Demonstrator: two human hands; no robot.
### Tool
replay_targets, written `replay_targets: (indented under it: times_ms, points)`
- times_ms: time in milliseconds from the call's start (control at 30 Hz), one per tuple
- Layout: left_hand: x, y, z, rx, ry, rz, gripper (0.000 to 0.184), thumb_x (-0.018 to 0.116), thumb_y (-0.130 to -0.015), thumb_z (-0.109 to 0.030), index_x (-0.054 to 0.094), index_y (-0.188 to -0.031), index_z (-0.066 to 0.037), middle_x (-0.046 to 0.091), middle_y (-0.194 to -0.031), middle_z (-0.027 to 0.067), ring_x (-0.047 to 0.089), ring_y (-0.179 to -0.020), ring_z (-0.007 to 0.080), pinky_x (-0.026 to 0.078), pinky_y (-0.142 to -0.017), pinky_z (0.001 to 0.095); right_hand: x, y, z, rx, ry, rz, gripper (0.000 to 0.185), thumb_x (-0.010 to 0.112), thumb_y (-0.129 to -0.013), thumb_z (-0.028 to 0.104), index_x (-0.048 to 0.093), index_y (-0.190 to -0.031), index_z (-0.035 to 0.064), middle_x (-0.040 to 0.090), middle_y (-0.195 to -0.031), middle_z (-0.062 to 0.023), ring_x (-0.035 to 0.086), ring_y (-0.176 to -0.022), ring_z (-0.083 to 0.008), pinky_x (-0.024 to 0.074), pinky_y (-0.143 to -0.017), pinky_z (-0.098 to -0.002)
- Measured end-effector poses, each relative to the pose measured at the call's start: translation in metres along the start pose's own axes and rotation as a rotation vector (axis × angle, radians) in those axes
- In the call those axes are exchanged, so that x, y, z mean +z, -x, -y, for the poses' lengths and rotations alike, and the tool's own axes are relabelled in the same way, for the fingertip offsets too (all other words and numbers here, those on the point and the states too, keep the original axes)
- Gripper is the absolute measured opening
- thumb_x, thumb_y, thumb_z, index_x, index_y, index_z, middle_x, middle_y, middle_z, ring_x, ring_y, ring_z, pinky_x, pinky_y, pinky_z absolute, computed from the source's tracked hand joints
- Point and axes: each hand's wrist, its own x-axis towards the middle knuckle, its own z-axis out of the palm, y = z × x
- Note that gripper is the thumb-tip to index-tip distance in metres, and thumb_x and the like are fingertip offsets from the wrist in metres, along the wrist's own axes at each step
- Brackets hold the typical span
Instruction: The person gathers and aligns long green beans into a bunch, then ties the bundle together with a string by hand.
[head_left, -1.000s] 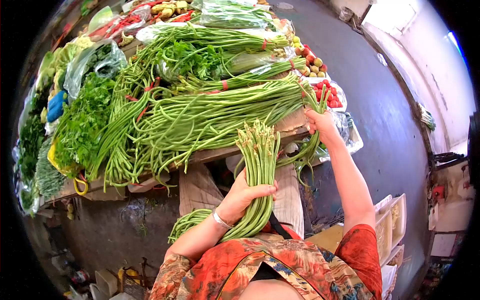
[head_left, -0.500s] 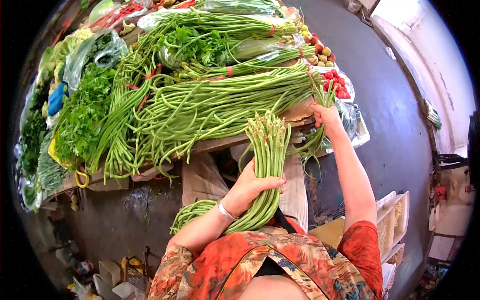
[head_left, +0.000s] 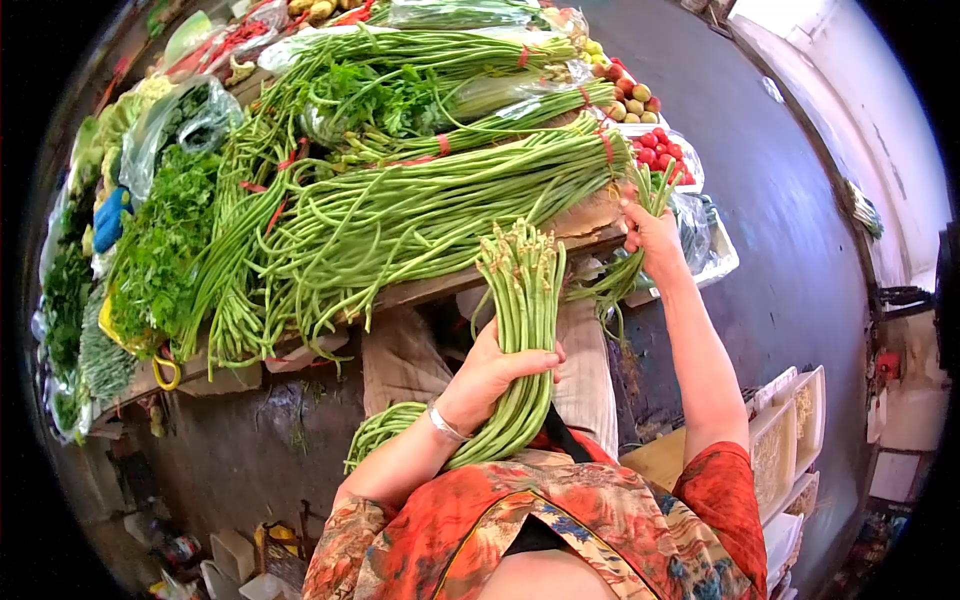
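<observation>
My left hand (head_left: 487,382) is closed round a thick bunch of long beans (head_left: 527,290), held upright in front of my chest. The cut-looking ends point up, and the rest bends back over my forearm. At the right end of the stall, my right hand (head_left: 652,238) grips a smaller bunch of long beans (head_left: 623,278), whose thin ends droop below the board's edge. Beside both hands lies a large pile of long beans (head_left: 430,205), with a red tie (head_left: 607,147) near its right end.
Leafy greens (head_left: 165,225) cover the left of the stall. Tied green stems (head_left: 450,50) lie behind the beans. Red tomatoes (head_left: 660,152) and a white foam box (head_left: 715,262) stand at the right. Pale plastic crates (head_left: 775,450) sit low on my right.
The view has shifted slightly, moving the stall a little leftward in the picture. Both hands keep their bunches, with little visible movement otherwise.
</observation>
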Motion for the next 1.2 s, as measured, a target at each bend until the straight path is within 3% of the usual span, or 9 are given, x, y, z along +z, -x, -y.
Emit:
replay_targets:
  times_ms: [167, 233, 300, 367, 500, 567, 667, 1033, 1200]
  points:
    - [-0.003, 0.001, -0.005, -0.033, 0.034, 0.065, 0.037, 0.073, -0.076, -0.009, 0.057, -0.107, 0.0, 0.067, -0.093, 0.012, 0.066, -0.077, 0.0197, 0.053, -0.073, 0.0307, 0.001, 0.042, 0.019, 0.097, -0.137, 0.15, 0.017, 0.067, -0.088, 0.016, 0.063, -0.099, 0.0051, 0.046, -0.062, 0.0037, 0.037, -0.042, -0.0061, 0.03, -0.043, -0.024]
    - [-0.006, 0.003, -0.006, -0.032, 0.038, 0.061, 0.044, 0.073, -0.075, -0.01, 0.054, -0.113, 0.0, 0.066, -0.093, 0.0128, 0.066, -0.078, 0.0208, 0.054, -0.074, 0.0318, 0.002, 0.064, 0.031, 0.145, -0.208, 0.239, 0.017, 0.061, -0.093, 0.02, 0.062, -0.1, 0.0048, 0.042, -0.061, 0.005, 0.033, -0.042, -0.005, 0.0283, -0.043, -0.0233]
    - [-0.005, 0.005, -0.012, 0.016, 0.057, 0.096, 0.053, 0.074, -0.073, -0.01, 0.049, -0.119, -0.001, 0.065, -0.093, 0.0139, 0.066, -0.08, 0.0214, 0.054, -0.074, 0.0326, 0.007, 0.09, 0.051, 0.281, -0.524, 0.561, 0.019, 0.053, -0.097, 0.023, 0.057, -0.101, 0.005, 0.038, -0.06, 0.0058, 0.029, -0.04, -0.0036, 0.0274, -0.042, -0.0228]
    - [-0.01, 0.003, -0.007, 0.065, 0.109, 0.165, 0.062, 0.073, -0.072, -0.012, 0.043, -0.126, -0.002, 0.062, -0.09, 0.0152, 0.063, -0.079, 0.0236, 0.053, -0.072, 0.0329, 0.02, 0.124, 0.074, 0.268, -0.589, 0.645, 0.021, 0.053, -0.097, 0.026, 0.056, -0.099, 0.0051, 0.036, -0.058, 0.006, 0.028, -0.04, -0.0032, 0.0262, -0.041, -0.0223]
    - [-0.009, 0.009, -0.013, 0.087, 0.21, 0.253, 0.059, 0.07, -0.076, -0.002, 0.044, -0.129, -0.002, 0.062, -0.104, 0.0138, 0.065, -0.087, 0.0219, 0.054, -0.077, 0.0333, 0.047, 0.16, 0.08, 0.32, -0.802, 0.965, 0.023, 0.049, -0.099, 0.028, 0.055, -0.099, 0.0064, 0.034, -0.058, 0.0064, 0.026, -0.04, -0.002, 0.0245, -0.04, -0.0217]
    - [-0.013, 0.012, -0.009, 0.056, 0.211, 0.26, 0.063, 0.068, -0.077, -0.001, 0.041, -0.134, -0.002, 0.061, -0.11, 0.0138, 0.064, -0.092, 0.0213, 0.053, -0.081, 0.0334, 0.057, 0.154, 0.06, 0.36, -0.824, 0.812, 0.022, 0.043, -0.102, 0.024, 0.051, -0.1, 0.0039, 0.037, -0.062, 0.0061, 0.028, -0.042, -0.0019, 0.0289, -0.041, -0.0208]
    - [-0.009, 0.02, -0.008, 0.066, 0.214, 0.219, 0.065, 0.066, -0.077, 0.0, 0.04, -0.137, -0.002, 0.06, -0.114, 0.0116, 0.063, -0.097, 0.0203, 0.053, -0.083, 0.033, 0.071, 0.154, 0.039, 0.49, -0.924, 0.604, 0.023, 0.046, -0.101, 0.024, 0.058, -0.096, 0.0046, 0.037, -0.061, 0.006, 0.028, -0.042, -0.0026, 0.029, -0.041, -0.021]
    - [-0.009, 0.016, 0.012, -0.057, 0.318, 0.228, 0.057, 0.065, -0.078, -0.004, 0.047, -0.132, -0.002, 0.059, -0.116, 0.0061, 0.06, -0.099, 0.0159, 0.05, -0.086, 0.0302, 0.084, 0.16, 0.02, 0.322, -0.809, 0.282, 0.014, 0.058, -0.095, 0.02, 0.058, -0.09, 0.0064, 0.043, -0.063, 0.0043, 0.036, -0.048, -0.0044, 0.031, -0.046, -0.0221]
    - [-0.002, 0.015, 0.015, -0.105, 0.273, 0.211, 0.052, 0.065, -0.081, -0.007, 0.046, -0.129, -0.005, 0.059, -0.112, 0.007, 0.061, -0.096, 0.017, 0.051, -0.084, 0.0316, 0.083, 0.166, 0.012, 0.215, -0.599, 0.176, 0.014, 0.067, -0.089, 0.017, 0.06, -0.095, 0.0072, 0.055, -0.071, 0.0021, 0.05, -0.055, -0.0078, 0.0366, -0.049, -0.0217]
